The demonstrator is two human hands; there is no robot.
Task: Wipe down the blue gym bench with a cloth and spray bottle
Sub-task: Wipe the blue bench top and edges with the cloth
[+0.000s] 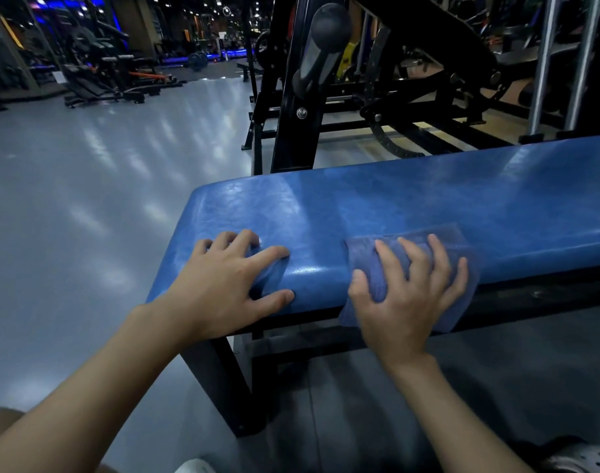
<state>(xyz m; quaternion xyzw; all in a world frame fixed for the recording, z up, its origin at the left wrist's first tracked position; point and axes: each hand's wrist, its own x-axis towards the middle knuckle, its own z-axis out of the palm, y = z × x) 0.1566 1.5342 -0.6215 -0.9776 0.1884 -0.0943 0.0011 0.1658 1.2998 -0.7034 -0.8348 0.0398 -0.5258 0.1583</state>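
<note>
Firmly press the cloth [365, 259] along the bench [428, 199] edge under the splayed right hand [408, 298]; the left hand [220, 285], fingers flat, braces.

Cloth [411, 268] on bench [428, 203] near edge, under right hand [408, 295], left hand [223, 288] beside

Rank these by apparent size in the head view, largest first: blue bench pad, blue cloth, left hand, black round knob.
1. blue bench pad
2. blue cloth and left hand: about alike; the cloth is partly hidden under the right hand, so unranked
3. black round knob, smallest, though farther from the camera
</note>
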